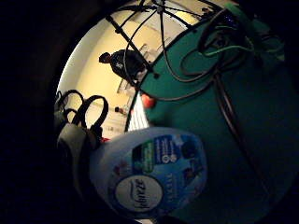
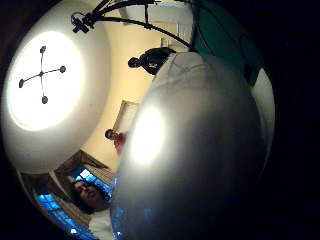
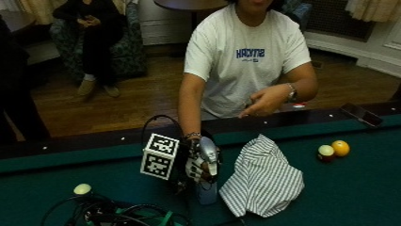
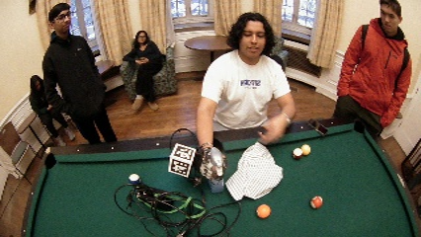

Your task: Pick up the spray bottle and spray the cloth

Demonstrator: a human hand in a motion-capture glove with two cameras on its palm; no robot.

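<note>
My gloved right hand (image 3: 196, 165) grips the head of the spray bottle (image 3: 207, 190), fingers curled round its top. The bottle is upright with its base down at the green felt (image 3: 351, 188); whether it still touches the felt is not visible. The blue and white label of the bottle (image 1: 152, 175) fills the little finger side palm view, and the pale body of the bottle (image 2: 195, 150) fills the thumb side palm view. Just beside the bottle lies the crumpled striped cloth (image 3: 263, 179), also seen as the cloth (image 4: 256, 174) in the wide view. The bare left hand (image 3: 266, 100) hovers above the rail.
A tangle of cables (image 3: 119, 214) and a pale ball (image 3: 82, 189) lie on the felt on the bottle's other side. A yellow ball (image 3: 340, 148) and a dark-striped ball (image 3: 325, 153) sit beyond the cloth. Two orange balls (image 4: 263, 211) lie nearer the front. A phone (image 3: 361, 114) rests on the rail.
</note>
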